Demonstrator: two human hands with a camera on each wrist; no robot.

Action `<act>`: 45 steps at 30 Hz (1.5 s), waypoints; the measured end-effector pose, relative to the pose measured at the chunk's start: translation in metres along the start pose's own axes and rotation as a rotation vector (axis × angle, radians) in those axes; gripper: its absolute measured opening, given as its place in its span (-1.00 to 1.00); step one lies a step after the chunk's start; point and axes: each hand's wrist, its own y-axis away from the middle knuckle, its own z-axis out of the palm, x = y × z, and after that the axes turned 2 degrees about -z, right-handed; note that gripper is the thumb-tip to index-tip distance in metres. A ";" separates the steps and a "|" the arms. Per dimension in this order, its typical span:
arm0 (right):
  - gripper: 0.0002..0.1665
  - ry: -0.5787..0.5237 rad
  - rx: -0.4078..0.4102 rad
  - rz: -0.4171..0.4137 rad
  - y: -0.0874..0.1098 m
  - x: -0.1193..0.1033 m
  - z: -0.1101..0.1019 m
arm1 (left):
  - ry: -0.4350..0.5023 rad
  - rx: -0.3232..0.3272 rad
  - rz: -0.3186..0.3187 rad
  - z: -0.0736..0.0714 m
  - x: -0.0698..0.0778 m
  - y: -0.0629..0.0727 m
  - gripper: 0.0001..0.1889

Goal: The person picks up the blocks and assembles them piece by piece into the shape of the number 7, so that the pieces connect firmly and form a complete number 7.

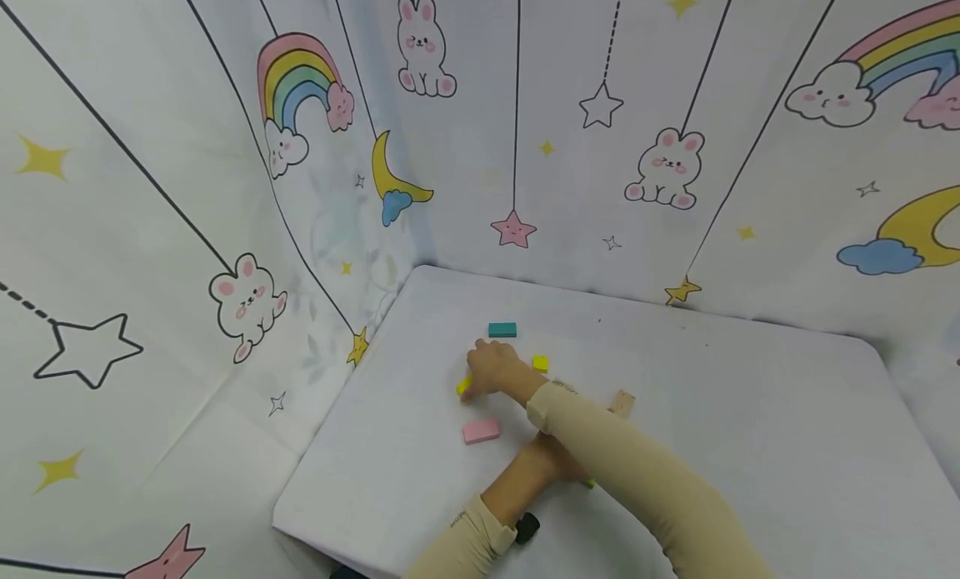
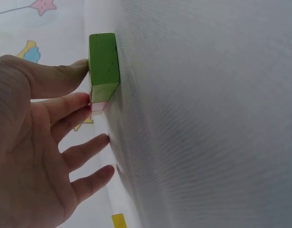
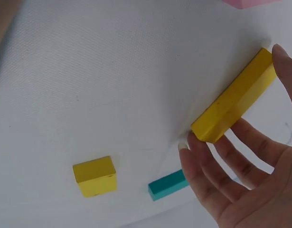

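Observation:
My right hand (image 1: 495,369) reaches across over the left forearm and grips a long yellow block (image 3: 233,97) by its ends, thumb at one end and fingertips at the other. In the right wrist view the block lies close to the white tabletop. My left hand (image 1: 551,458), partly hidden under the right sleeve, pinches a green block (image 2: 104,59) between thumb and fingers while its other fingers spread near the cloth. Just left of the crossed arms lies a pink block (image 1: 482,431). A small yellow block (image 1: 540,364) and a teal block (image 1: 502,330) lie beyond the right hand.
A plain wooden block (image 1: 622,402) lies right of the right forearm, partly covered by the sleeve. Beside the left cuff is a black object (image 1: 527,527) whose kind I cannot tell. The white table (image 1: 750,412) meets patterned curtains at the back and left.

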 end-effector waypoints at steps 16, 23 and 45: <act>0.04 0.004 0.008 0.050 -0.004 0.013 0.002 | -0.006 0.025 -0.073 -0.001 0.004 -0.002 -0.74; 0.09 -0.004 0.016 0.051 -0.007 0.023 0.003 | -0.061 0.009 -0.102 0.006 0.002 -0.004 -0.73; -0.32 -0.076 0.032 0.123 -0.009 0.065 0.001 | 0.010 -0.106 -0.218 0.010 0.002 -0.010 -0.70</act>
